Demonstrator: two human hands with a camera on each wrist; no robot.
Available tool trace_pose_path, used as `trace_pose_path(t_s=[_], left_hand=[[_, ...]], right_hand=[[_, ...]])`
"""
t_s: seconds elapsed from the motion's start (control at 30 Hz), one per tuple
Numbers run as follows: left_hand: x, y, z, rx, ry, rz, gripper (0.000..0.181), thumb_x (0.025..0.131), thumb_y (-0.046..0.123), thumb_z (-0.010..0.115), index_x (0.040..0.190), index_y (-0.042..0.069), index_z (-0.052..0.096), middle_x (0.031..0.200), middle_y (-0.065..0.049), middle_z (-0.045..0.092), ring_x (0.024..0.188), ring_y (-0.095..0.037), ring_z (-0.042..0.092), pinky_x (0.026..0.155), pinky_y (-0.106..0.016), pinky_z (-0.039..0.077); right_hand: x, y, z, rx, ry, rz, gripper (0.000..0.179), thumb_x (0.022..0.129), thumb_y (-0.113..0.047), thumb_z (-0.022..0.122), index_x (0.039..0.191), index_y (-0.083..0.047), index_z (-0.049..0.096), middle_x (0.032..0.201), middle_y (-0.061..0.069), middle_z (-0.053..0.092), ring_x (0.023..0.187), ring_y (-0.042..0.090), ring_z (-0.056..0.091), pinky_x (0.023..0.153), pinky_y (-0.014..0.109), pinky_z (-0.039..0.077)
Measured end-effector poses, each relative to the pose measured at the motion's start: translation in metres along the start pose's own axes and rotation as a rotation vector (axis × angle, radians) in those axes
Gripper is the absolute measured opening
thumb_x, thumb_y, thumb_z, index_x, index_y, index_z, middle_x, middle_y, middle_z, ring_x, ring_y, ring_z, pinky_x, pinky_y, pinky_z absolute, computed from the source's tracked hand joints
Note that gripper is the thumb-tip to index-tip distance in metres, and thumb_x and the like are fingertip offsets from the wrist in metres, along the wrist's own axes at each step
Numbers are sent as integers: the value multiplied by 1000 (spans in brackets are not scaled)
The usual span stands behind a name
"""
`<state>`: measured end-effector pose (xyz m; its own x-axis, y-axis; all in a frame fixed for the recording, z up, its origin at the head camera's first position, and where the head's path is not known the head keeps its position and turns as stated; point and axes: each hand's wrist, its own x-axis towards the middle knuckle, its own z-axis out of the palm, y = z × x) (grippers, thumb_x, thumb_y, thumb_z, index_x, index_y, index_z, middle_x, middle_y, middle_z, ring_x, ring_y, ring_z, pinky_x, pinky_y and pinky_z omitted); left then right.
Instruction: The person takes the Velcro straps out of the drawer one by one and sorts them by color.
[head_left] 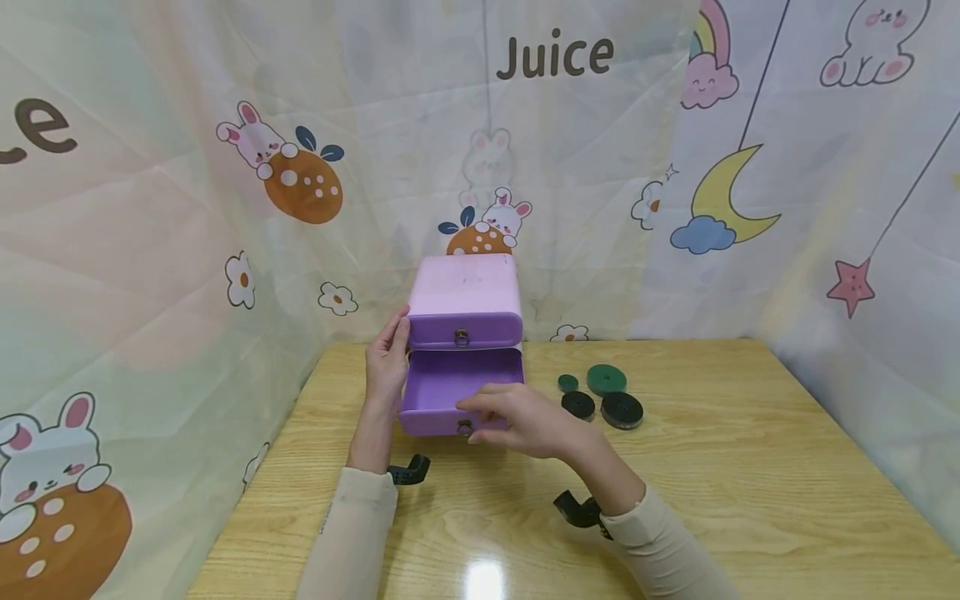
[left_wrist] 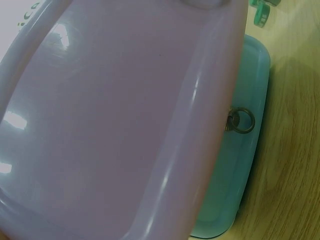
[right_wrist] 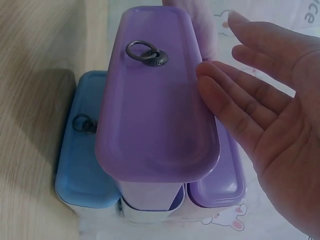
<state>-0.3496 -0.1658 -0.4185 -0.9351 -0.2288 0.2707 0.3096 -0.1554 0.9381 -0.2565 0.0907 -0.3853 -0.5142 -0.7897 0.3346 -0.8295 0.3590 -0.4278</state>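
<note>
A small pink drawer cabinet [head_left: 465, 283] stands on the table, its middle purple drawer [head_left: 450, 379] pulled out. Above it, the top purple drawer [head_left: 435, 331] is closed. The lower blue drawer [right_wrist: 87, 145] is visible in the right wrist view. My left hand [head_left: 386, 367] rests against the cabinet's left side, fingers fairly straight; its own wrist view is mostly filled by a pale purple surface [left_wrist: 110, 110]. My right hand [head_left: 525, 421] is at the front of the pulled-out drawer, fingers extended and fingertips at its edge, apart from the metal ring pull [right_wrist: 141, 51].
To the right of the cabinet lie a large green disc [head_left: 606, 379], a small green disc [head_left: 567, 383] and two black discs [head_left: 622, 410] with central holes. Printed fabric [head_left: 375, 125] hangs behind and beside the wooden table [head_left: 750, 467].
</note>
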Motion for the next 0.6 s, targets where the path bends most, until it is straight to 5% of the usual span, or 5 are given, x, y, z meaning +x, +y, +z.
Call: trace_pose_path(t_s=[0.37, 0.6], left_hand=[[1, -1, 0, -14, 0, -8, 44, 101, 46, 64, 142, 30, 65, 155, 4, 56, 140, -17, 57, 118, -33, 45], [1, 0, 0, -2, -7, 6, 44, 102, 45, 63, 143, 29, 64, 155, 3, 56, 139, -17, 57, 118, -33, 44]], right_hand=[[0, -3, 4, 11, -82, 55, 42, 96, -27, 77, 134, -11, 69, 109, 1, 73, 94, 18, 69, 85, 30, 61], [1, -4, 13, -30, -212, 151, 49, 95, -34, 78, 137, -14, 67, 126, 2, 74, 105, 12, 72, 92, 24, 58]])
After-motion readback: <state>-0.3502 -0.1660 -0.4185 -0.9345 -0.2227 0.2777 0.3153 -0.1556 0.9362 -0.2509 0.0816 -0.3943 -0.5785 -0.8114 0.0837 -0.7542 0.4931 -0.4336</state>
